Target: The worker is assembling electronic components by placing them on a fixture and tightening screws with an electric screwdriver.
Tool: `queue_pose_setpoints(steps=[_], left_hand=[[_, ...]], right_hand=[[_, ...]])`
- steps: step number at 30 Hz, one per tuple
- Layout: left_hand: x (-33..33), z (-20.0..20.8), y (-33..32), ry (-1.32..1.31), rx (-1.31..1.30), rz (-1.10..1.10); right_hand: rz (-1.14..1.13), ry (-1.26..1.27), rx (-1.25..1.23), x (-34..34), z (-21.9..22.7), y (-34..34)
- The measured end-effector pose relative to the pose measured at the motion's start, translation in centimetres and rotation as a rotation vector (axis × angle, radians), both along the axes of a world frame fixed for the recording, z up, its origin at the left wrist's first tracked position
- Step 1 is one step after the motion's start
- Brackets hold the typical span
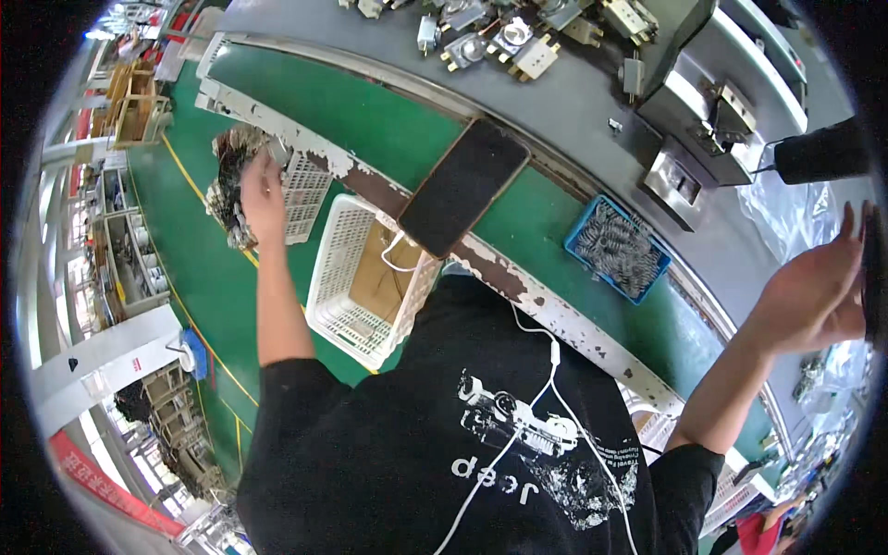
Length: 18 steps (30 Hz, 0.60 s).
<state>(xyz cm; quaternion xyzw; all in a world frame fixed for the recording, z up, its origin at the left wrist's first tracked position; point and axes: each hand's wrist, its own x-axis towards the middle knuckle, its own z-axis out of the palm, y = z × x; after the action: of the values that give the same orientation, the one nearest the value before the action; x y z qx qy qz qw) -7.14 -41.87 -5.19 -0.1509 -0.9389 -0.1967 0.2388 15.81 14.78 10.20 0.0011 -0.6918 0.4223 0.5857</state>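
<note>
My left hand (264, 197) is stretched out to the left, over a heap of small metal parts (229, 185) on a white plastic basket (307, 196). Motion smears its fingers, so whether they grip a part cannot be told. Far to the right, my right hand (814, 291) is bent round a dark upright thing at the picture's rim, mostly cut off from view. Just above that hand, a black electric screwdriver (823, 151) points its bit left toward a metal fixture (680, 182) on the grey bench (555, 111).
A phone (465, 188) with a white cable lies across the worn metal rail (564, 314) before me. Below it stands a white crate (347, 301) with cardboard inside. A blue tray (618, 248) holds springs. Several metal-and-white assemblies (511, 39) lie at the bench's far side.
</note>
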Motion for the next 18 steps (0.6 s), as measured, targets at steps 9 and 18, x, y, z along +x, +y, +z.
queue_pose_setpoints(steps=[9,18], left_hand=[[1.1,-5.1,2.0,0.119,0.183,0.072],[-5.8,10.3,35.6,0.347,-0.153,-0.681]], right_hand=[[-0.211,-0.105,0.145,0.9,-3.0,-0.1],[-0.102,-0.102,0.304,-0.3,-4.6,-2.7]])
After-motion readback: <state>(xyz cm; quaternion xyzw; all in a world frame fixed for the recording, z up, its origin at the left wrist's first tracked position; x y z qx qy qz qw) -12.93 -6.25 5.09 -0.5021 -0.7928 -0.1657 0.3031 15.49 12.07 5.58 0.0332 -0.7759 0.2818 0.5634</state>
